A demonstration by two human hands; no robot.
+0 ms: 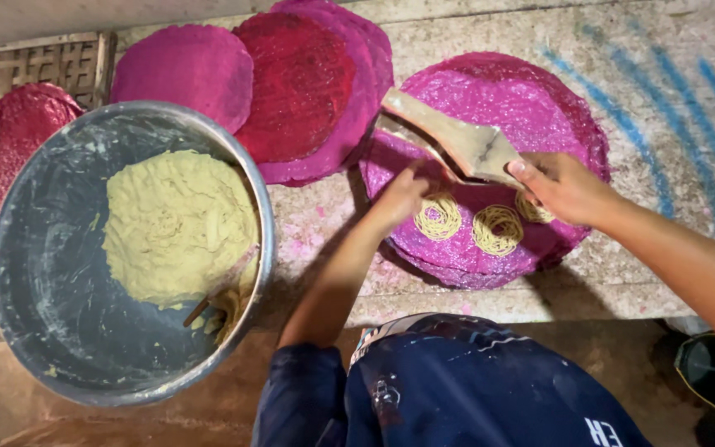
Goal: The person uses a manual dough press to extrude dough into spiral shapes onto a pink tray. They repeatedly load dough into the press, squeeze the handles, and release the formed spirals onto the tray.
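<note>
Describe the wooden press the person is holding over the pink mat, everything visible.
The wooden press looks like pale, worn wood smeared with dried dough, with two long handles that splay toward the upper left. It hangs tilted over the round pink woven mat. The right hand grips its lower end; the left hand is at its underside. Below it lie three yellow noodle coils on the mat. Its nozzle is hidden.

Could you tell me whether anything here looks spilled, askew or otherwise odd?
Nothing major. Small dough flecks lie loose inside the metal basin, away from the main dough mass. The pink mats overlap unevenly. Both the left hand and the right hand hold the wooden press above neat noodle coils.
</note>
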